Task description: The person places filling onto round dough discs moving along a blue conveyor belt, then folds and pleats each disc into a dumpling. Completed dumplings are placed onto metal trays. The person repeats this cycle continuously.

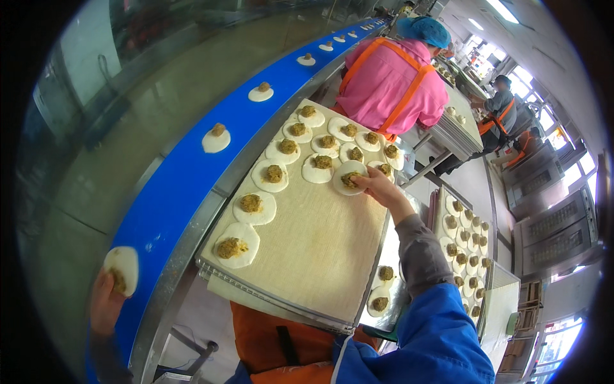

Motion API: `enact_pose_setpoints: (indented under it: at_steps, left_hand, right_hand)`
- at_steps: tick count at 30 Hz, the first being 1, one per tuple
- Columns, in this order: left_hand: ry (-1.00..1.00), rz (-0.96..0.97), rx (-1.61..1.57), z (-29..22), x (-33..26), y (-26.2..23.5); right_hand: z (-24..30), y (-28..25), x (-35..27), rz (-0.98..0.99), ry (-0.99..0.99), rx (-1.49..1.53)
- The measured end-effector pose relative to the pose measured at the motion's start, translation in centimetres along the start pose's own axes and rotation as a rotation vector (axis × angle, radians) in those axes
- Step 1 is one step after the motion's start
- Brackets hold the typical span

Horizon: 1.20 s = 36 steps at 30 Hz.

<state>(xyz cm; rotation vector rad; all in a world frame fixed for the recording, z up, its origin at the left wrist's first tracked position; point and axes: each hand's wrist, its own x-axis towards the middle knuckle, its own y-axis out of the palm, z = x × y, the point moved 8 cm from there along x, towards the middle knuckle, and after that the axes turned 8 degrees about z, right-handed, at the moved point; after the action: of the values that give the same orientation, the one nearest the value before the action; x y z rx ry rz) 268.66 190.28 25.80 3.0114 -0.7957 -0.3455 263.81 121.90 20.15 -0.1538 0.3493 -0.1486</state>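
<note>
A soft white dough round (344,187), flat and nearly circular, carries a coarse, greenish-brown lump of filling (350,179) at its middle. It is at the far right part of the cloth-covered tray (307,256), beside similar rounds (317,173), and the right hand (377,185) pinches its right edge. At near left, the left hand (107,306) grips another filled round (128,261) over the blue belt (176,185). Farther off, a co-worker in pink (396,86) faces away.
</note>
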Motion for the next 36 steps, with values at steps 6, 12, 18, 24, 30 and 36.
enact_pose_setpoints:
  at_steps: [6,12,18,24,30,36]
  left_hand:
    - [-0.122,0.477,-0.229,-3.5,8.8,18.7]
    - [-0.093,0.955,0.093,-1.1,15.9,38.8]
    - [0.123,0.718,0.118,3.5,24.0,52.6]
    - [0.392,0.421,0.773,2.8,27.7,57.2]
    - [0.818,0.212,0.827,-4.3,23.1,48.1]
    - [0.429,-0.437,1.092,-5.2,26.7,17.3]
  right_hand:
    - [1.0,0.1,1.8,-0.198,0.087,-0.906]
    - [2.0,5.4,-6.9,0.169,-0.367,-0.029]
    - [-4.2,-2.9,-9.6,-0.073,-0.034,0.018]
    - [-3.5,-7.9,-7.3,-0.391,-0.101,-0.84]
    - [0.9,-7.2,-8.7,-0.499,-0.055,-1.185]
    - [9.4,2.2,-3.1,-0.187,-0.38,-0.866]
